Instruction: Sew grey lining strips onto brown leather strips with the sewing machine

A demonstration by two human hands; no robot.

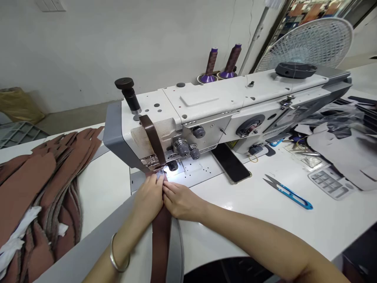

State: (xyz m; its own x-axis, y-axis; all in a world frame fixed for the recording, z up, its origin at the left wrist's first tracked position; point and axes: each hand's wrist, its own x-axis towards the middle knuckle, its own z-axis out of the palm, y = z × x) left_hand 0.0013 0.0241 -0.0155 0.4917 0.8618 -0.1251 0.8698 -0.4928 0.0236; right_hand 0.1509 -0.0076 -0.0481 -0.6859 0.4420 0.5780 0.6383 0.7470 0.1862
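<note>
A long brown strip [160, 245], leather-like, runs from the table's front edge up to the lit needle area of a white sewing machine [203, 106]. My left hand [149, 196] presses its bent fingers onto the strip's left side, right in front of the presser foot [162, 170]. Close against it, my right hand [182, 201] pinches the strip's right edge, fingers together. Beside the brown strip lies a grey band [176, 251]. Both hands hide the stretch of strip under them, and the needle tip is hard to make out.
Brown padded pieces [63, 173] are piled at left. A phone [231, 163] lies beside the machine bed, with blue thread snips [288, 192] to its right. Grey-white scraps [347, 153] lie far right. Two thread cones [210, 65] and a fan [309, 45] stand behind.
</note>
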